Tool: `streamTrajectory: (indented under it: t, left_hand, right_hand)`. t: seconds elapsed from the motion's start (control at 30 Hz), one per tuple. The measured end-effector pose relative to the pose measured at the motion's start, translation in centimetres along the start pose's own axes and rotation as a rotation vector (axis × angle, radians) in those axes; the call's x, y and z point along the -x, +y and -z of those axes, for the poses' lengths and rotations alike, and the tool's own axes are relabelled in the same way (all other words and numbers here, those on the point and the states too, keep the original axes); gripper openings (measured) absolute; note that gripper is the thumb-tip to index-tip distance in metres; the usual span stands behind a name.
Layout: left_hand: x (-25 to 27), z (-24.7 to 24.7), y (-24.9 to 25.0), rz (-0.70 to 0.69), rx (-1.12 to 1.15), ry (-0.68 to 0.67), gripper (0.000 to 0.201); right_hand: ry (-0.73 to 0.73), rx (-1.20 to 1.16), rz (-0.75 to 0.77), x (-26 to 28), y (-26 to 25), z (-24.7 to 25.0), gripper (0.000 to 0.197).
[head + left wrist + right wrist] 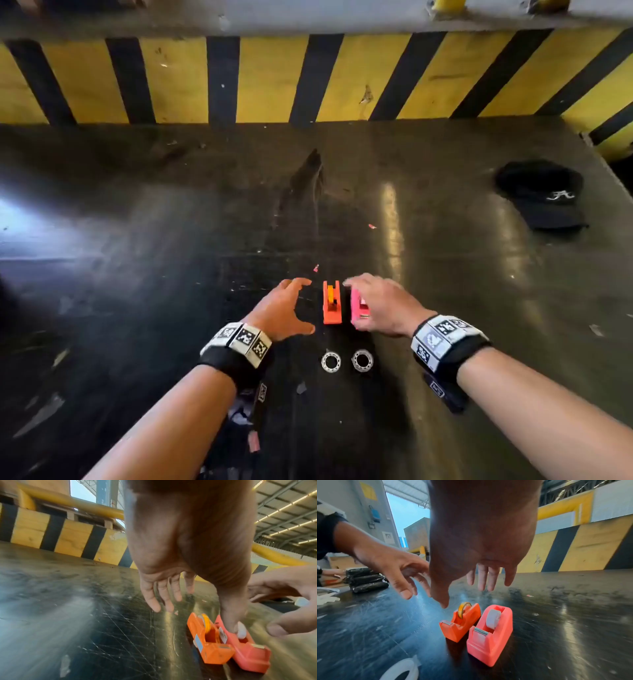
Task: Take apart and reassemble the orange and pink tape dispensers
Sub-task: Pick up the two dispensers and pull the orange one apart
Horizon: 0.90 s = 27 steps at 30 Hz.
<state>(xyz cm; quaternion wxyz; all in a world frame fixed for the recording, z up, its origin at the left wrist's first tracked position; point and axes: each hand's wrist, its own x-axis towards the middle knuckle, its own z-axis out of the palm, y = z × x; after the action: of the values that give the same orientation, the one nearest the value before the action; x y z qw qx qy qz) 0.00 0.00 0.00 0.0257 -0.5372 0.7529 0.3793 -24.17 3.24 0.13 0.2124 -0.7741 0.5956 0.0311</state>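
Two tape dispensers stand side by side on the dark table. The orange dispenser (pixel 331 303) (pixel 209 642) (pixel 460 623) carries a thin amber roll. On its right, the pink dispenser (pixel 356 308) (pixel 252 654) (pixel 489 632) carries a white roll. My left hand (pixel 306 305) (pixel 211 609) hovers just left of the orange one, fingers spread, holding nothing. Above the pink one is my right hand (pixel 363 298) (pixel 457 594), fingers spread and empty; it hides part of the pink body in the head view. Neither hand visibly touches a dispenser.
Two white rings (pixel 331 360) (pixel 362 360) lie on the table nearer to me than the dispensers. A black cap (pixel 544 195) sits at the far right. A yellow and black striped barrier (pixel 274 78) closes the table's far side. Black wrapped bundles (pixel 366 580) lie off to the left.
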Motion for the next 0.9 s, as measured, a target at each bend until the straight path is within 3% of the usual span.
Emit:
streamTrajectory:
  t: [0.13, 0.27, 0.5, 0.63, 0.73, 0.9]
  left_hand:
    - [-4.2, -1.5, -0.9, 0.01, -0.064, -0.045, 0.115]
    - [-6.7, -4.0, -2.4, -0.031, -0.14, -0.091, 0.129]
    - [-7.0, -4.6, -2.9, -0.082, -0.062, 0.003, 0.113]
    - [-5.6, -3.2, -2.7, -0.126, 0.033, 0.037, 0.108]
    - [-4.4, -2.3, -2.5, -0.142, 0.067, 0.006, 0.106]
    - [-2.5, -1.3, -2.4, -0.134, 0.045, -0.016, 0.103]
  right_hand:
    - [-0.077, 0.135, 0.009, -4.1, 0.5, -1.6, 0.112]
    - [-0.137, 0.166, 0.011, -6.0, 1.2, -3.3, 0.123]
    - [-0.072, 0.029, 0.043, -6.3, 1.2, -4.0, 0.109]
    - [0.004, -0.274, 0.023, -4.7, 1.2, -3.2, 0.11]
    - [0.029, -0.42, 0.025, -3.5, 0.9, -3.0, 0.105]
    - [0.005, -0.466, -0.001, -2.3, 0.5, -2.9, 0.1]
